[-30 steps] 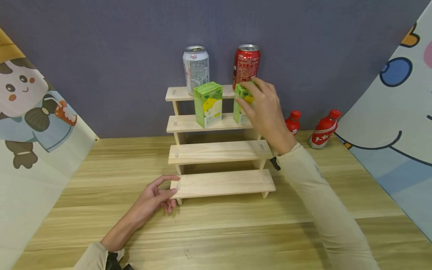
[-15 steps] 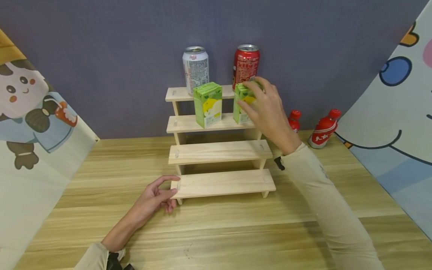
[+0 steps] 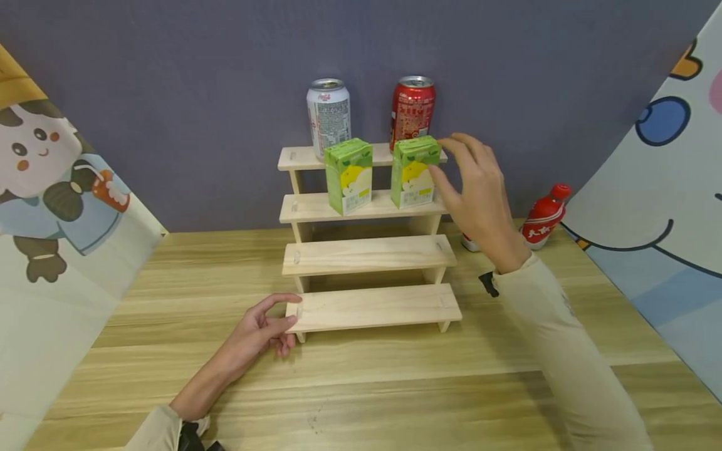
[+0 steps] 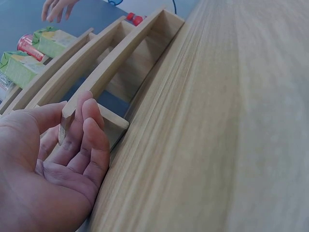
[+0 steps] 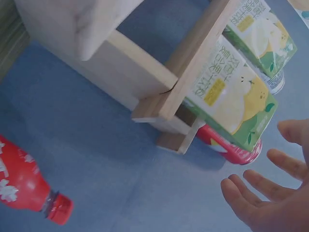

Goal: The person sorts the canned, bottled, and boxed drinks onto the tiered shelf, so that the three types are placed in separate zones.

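Note:
In the head view a stepped wooden display rack [image 3: 369, 307] stands on the table. My left hand [image 3: 254, 332] pinches the left end of its lowest step, thumb above the front edge; the left wrist view shows the fingers curled about that corner. Two green juice boxes stand upright on the third step: a left one [image 3: 350, 176] and a right one [image 3: 416, 173]. Beside the right box is my right hand [image 3: 481, 197], fingers spread and loosely bent. A gap parts this hand from the box [image 5: 234, 94] in the right wrist view.
On the top step stand a white can [image 3: 329, 119] and a red can [image 3: 413, 109]. A red bottle [image 3: 544, 216] is at the right by the dark back wall. Another red bottle [image 3: 469, 243] is mostly hidden behind my right hand. Printed cartoon panels flank the table.
My right hand has let go of the right juice box and moved off to the right, uncovering the box. My left hand has stayed on the rack.

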Tool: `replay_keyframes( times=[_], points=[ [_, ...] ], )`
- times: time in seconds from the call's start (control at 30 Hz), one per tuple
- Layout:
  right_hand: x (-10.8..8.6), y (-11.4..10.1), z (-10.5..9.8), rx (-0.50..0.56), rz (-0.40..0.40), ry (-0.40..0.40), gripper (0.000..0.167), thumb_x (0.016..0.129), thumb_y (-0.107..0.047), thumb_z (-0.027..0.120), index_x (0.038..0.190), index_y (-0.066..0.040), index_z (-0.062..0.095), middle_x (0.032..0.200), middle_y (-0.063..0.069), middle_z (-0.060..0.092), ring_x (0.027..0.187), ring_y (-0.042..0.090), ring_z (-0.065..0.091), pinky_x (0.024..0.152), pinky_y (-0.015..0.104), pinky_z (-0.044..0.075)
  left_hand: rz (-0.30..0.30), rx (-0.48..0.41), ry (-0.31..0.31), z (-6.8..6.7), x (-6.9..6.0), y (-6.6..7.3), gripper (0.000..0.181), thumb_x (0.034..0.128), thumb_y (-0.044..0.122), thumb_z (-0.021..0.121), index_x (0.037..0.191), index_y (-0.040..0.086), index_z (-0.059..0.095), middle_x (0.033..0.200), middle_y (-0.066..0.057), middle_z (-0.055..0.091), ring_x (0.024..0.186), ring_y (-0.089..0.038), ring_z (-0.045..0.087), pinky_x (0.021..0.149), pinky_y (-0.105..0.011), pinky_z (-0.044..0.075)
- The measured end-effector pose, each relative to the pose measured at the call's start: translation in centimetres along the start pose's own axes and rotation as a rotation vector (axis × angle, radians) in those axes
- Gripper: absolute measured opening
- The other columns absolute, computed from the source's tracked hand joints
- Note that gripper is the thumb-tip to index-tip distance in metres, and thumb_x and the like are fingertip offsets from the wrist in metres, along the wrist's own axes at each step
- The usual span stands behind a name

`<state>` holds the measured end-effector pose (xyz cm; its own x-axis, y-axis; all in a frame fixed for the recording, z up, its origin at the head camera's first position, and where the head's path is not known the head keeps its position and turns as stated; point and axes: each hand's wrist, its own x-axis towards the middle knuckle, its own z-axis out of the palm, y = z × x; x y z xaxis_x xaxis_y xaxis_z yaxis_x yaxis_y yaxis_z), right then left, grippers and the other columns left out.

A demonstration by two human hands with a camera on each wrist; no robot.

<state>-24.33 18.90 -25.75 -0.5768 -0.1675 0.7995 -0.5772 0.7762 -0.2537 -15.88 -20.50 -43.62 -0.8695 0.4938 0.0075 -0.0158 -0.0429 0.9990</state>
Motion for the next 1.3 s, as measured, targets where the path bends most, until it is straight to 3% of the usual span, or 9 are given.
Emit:
replay_keyframes(
  times=[0.67, 1.3],
  points=[
    [-5.2, 4.2, -0.3, -0.025, 0.123, 0.003, 0.036, 0.094, -0.010, 0.068, 0.128, 0.001, 0.062, 0.134, 0.021, 0.058, 0.122, 0.043, 0.051, 0.101, 0.057, 0.043, -0.004, -0.011, 0.006, 0.2, -0.1, 0.0, 0.048, 0.1026, 0.013, 0.056, 0.146, 0.002, 0.039, 0.074, -0.009, 0.071, 0.063, -0.017, 0.065, 0.057, -0.032, 0.057],
    [-6.2, 8.4, 0.3, -0.054, 0.226, -0.034, 0.036, 0.092, -0.005, 0.068, 0.126, 0.004, 0.061, 0.130, 0.025, 0.059, 0.120, 0.047, 0.050, 0.102, 0.059, 0.040, -0.007, -0.013, 0.009, 0.2, -0.1, 0.1, 0.047, 0.1026, 0.013, 0.056, 0.145, 0.002, 0.040, 0.073, -0.009, 0.071, 0.063, -0.016, 0.064, 0.056, -0.031, 0.057]
  ],
)
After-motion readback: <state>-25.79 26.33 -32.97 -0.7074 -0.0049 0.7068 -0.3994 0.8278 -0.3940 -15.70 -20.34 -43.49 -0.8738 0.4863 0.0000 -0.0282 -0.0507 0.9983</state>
